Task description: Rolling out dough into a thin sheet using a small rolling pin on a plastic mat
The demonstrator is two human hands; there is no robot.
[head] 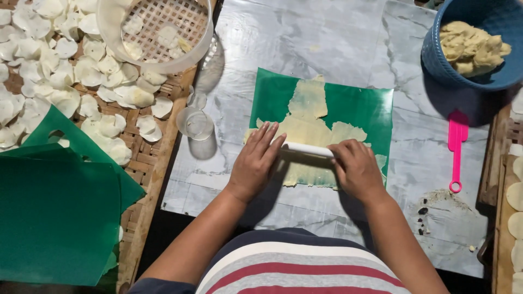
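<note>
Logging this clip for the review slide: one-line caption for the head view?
Both hands, left hand and right hand, press a white roller over thin dough on a green sheet.

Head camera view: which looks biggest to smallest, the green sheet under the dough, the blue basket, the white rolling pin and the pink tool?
1. green sheet
2. blue basket, though the frame cuts it off
3. and 4. pink tool and white rolling pin: too close to rank, since both hands hide the pin's ends.
</note>
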